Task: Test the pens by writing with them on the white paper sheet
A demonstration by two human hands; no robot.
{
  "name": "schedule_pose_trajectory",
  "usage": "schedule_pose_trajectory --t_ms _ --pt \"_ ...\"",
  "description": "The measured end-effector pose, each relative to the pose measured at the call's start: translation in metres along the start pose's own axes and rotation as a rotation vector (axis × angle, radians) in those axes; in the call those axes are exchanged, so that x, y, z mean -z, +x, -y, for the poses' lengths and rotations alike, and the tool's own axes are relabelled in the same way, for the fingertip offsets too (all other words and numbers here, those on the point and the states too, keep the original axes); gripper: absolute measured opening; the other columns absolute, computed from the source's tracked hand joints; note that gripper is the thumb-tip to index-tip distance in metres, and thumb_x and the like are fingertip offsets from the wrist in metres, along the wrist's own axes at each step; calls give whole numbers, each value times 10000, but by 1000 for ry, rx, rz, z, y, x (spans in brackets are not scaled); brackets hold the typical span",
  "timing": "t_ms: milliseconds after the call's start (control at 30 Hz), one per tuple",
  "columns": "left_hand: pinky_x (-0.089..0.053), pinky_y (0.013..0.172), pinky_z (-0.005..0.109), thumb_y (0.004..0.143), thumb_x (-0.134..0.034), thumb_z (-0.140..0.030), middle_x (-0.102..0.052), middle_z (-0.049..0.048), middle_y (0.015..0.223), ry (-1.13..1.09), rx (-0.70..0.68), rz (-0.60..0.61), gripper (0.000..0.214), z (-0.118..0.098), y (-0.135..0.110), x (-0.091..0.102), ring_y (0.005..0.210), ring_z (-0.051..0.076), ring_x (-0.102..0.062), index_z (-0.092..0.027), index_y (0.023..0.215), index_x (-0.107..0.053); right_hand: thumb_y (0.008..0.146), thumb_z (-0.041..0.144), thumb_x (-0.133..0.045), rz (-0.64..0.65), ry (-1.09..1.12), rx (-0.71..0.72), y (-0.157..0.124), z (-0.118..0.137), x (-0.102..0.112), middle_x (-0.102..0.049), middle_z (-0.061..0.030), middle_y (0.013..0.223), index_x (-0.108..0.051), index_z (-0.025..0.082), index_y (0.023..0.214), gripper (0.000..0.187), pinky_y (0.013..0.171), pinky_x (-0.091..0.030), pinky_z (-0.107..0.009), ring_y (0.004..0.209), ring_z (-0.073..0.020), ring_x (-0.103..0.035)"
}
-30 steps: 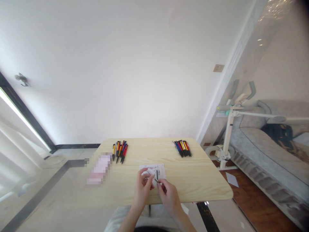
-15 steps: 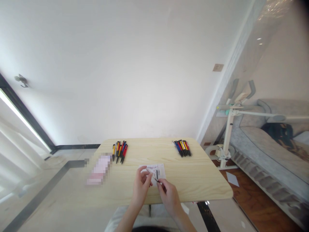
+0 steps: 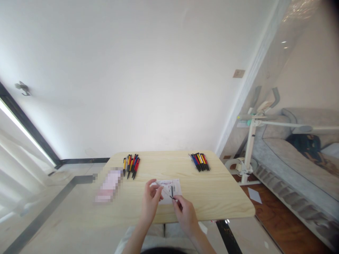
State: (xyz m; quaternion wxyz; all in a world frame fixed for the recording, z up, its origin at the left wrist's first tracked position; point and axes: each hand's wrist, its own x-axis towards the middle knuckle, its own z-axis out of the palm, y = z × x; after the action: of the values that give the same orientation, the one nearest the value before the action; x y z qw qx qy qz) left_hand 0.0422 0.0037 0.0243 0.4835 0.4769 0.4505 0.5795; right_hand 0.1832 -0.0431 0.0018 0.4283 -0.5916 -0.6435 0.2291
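A slim, pale pen with a dark tip [image 3: 167, 193] slants between my hands above a printed white paper [image 3: 176, 182]. My right hand [image 3: 185, 211] pinches its dark lower end between thumb and forefinger. At the upper end, the curled fingers and thumb of my left hand [image 3: 150, 201] close around the pale part, though the exact contact is hard to make out. On the paper, just beyond the pen, a short dark stroke or thin piece [image 3: 172, 190] shows; which one it is I cannot tell. Part of the sheet is hidden under my hands.
Several coloured pens [image 3: 131, 165] lie in a group at the table's back left. Another row of pens [image 3: 200, 162] lies at the back right. A blurred pink item [image 3: 108, 187] is along the left edge of the wooden table [image 3: 219, 197]. White exercise equipment [image 3: 250, 151] stands to the right.
My left hand has shifted slightly left, away from my right hand, and more of the pale pen shows between them. My right hand keeps almost the same place.
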Motion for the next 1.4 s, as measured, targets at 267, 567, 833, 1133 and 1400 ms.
schedule_pose_trajectory --t_ms 267,567,833,1133,1400 --pt "-425 459 203 719 -588 -345 -591 -51 683 128 -17 -26 381 -4 18 13 468 86 -549 -221 1037 -420 836 307 -427 -17 -4 3 0 3 2 -631 -24 622 -644 180 878 255 546 -390 -220 557 -149 -555" --pt "-442 530 253 739 -495 -311 -612 -18 642 694 -34 109 354 3 34 14 520 137 -570 -172 1065 -499 829 331 -436 -53 28 10 0 3 3 -600 -12 572 -644 167 855 267 520 -378 -226 522 -146 -534" --pt "-402 696 269 732 -487 -179 -679 58 813 1063 -49 250 348 -3 33 1 798 192 -614 -194 1076 -534 821 303 -448 -66 45 6 -1 3 4 -574 4 561 -639 168 843 235 512 -374 -214 507 -131 -516" --pt "-408 727 284 761 -460 -189 -672 118 918 1265 -22 321 299 -8 34 -5 873 219 -608 -153 1048 -538 815 314 -451 -80 67 6 0 5 7 -576 1 551 -644 165 829 245 510 -378 -217 500 -133 -517" --pt "-407 748 269 766 -466 -175 -671 104 937 1279 -3 340 247 -5 34 -11 898 205 -603 -164 995 -560 816 309 -444 -82 68 9 0 6 8 -561 11 538 -638 167 831 241 502 -370 -213 489 -127 -505"
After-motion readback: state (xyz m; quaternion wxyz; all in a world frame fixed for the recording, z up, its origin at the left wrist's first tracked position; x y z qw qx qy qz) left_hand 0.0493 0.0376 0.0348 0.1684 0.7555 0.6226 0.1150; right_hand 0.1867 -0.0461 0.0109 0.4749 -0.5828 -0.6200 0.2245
